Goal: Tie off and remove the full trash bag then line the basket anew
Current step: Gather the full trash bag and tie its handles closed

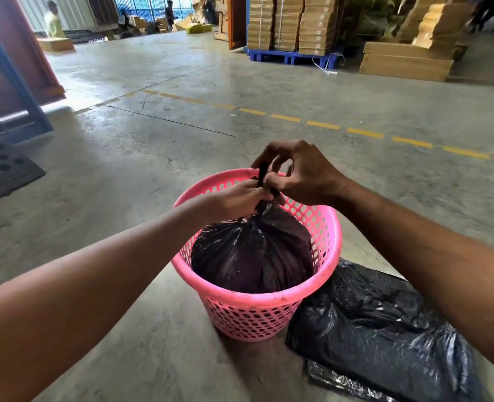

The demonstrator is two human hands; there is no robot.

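A pink perforated plastic basket [324, 274] stands on the concrete floor in front of me. Inside it sits a full black trash bag [251, 253], its top gathered into a twisted neck above the rim. My left hand [234, 200] grips the neck low down, just above the bulging bag. My right hand [300, 172] pinches the upper end of the twisted neck between thumb and fingers. Flat on the floor to the right of the basket lies a black plastic bag [379, 326], touching the basket's base.
A dashed yellow line [364, 132] crosses the floor beyond the basket. Stacked cardboard boxes on a blue pallet [292, 24] stand at the back right. A black rubber mat [2, 169] and blue frame are at the left. People stand far back.
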